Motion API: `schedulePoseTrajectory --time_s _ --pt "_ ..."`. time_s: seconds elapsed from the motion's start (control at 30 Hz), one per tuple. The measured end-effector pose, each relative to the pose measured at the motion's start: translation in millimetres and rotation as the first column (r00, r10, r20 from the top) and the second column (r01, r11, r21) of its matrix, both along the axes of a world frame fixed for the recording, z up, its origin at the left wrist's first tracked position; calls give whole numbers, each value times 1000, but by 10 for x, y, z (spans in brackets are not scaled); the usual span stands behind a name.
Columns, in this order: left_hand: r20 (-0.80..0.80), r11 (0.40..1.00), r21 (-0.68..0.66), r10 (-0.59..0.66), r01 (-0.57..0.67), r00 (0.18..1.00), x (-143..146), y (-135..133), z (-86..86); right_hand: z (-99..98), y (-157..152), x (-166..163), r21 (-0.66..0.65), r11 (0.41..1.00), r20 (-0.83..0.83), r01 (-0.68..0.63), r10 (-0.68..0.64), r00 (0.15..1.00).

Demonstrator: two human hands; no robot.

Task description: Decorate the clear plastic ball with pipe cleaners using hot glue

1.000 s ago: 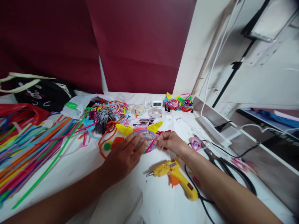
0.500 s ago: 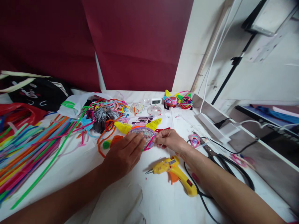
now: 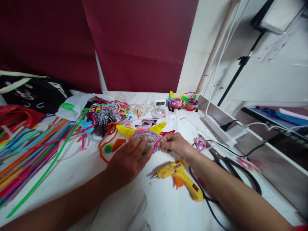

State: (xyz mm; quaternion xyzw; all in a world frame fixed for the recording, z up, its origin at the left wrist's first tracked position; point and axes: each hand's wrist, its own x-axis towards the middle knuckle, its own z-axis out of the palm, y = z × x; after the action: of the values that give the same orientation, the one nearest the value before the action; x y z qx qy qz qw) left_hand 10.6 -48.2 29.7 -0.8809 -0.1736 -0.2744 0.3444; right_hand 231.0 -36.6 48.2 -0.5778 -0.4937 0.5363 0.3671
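- Barely anything has shifted over the last second: the left hand (image 3: 127, 157) has its fingers farther over the near right rim of the eared piece (image 3: 152, 137), where more pink edging showed before.
- That piece lies just beyond the nozzle of the yellow glue gun (image 3: 168, 171), its two yellow ears (image 3: 126, 131) pointing away from the gun.
- Left fingers are stretched across its face; the thumb is hidden, so I cannot tell whether they grip or only press.
- Beyond the gun's body, the right hand (image 3: 174, 144) has thumb and forefinger pinched on the right rim, as earlier; whether a strand sits between them is too small to tell.
- Since the pinch has stayed in one spot, I judge this to be careful fixing or steadying at that edge.
- The gun itself lies untouched on the table, nearer the wearer than both hands.
- Right of the gun, past the right wrist, the pink-ringed eye (image 3: 200, 143) lies loose beside the scissors (image 3: 228, 162), off the piece.
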Motion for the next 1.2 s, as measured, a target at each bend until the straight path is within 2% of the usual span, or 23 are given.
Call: schedulePoseTrajectory --time_s 0.33,1.2 --pt "7 998 24 57 -57 998 6 -20 -32 -34 8 6 7 1000 0 -6 6 1000" --pt "30 996 28 88 -88 996 46 -4 -99 -107 32 41 53 996 43 -70 68 997"
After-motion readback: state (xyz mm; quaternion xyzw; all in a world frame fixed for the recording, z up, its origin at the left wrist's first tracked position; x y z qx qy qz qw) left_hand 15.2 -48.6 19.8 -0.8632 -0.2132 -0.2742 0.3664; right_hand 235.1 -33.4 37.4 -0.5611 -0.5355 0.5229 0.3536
